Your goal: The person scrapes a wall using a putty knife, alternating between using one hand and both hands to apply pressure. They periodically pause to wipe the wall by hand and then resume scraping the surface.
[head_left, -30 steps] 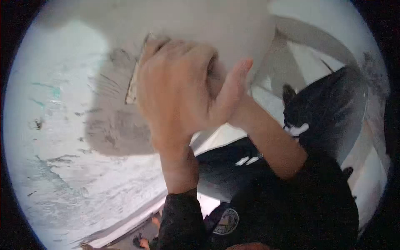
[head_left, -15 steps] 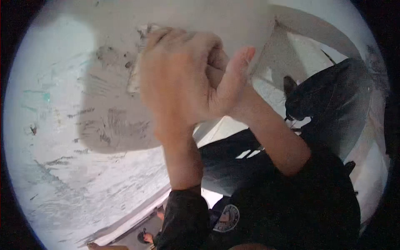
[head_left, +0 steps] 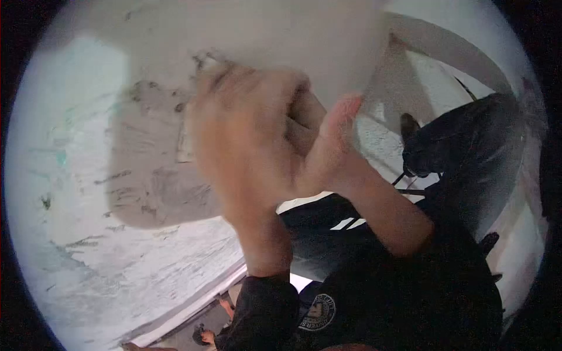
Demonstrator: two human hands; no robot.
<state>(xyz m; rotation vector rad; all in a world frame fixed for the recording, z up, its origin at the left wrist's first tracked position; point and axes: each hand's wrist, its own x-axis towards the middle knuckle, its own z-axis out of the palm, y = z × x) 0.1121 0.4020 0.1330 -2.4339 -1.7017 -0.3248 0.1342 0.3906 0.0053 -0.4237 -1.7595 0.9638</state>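
My two hands are together over a pale, smudged work surface (head_left: 158,193), blurred by motion. My left hand (head_left: 246,134) shows its back, with its fingers curled forward and a thumb standing out to the right. Behind and partly under it is my right hand (head_left: 305,120), its fingers mostly hidden. Beyond the left edge of my left hand shows the straight edge of a flat pale piece (head_left: 185,143); its kind cannot be made out, and most of it is covered by the hands.
Dark marks and a greenish stain (head_left: 61,157) spot the surface. My dark-sleeved arms come in from below. At right are a person's dark-trousered leg (head_left: 468,134) and a curved grey rim (head_left: 453,44). Another person (head_left: 205,335) shows small at the bottom, beyond the surface's edge.
Both hands have moved toward me, down the view, still together. The pale edge beside my left hand has moved the same way.
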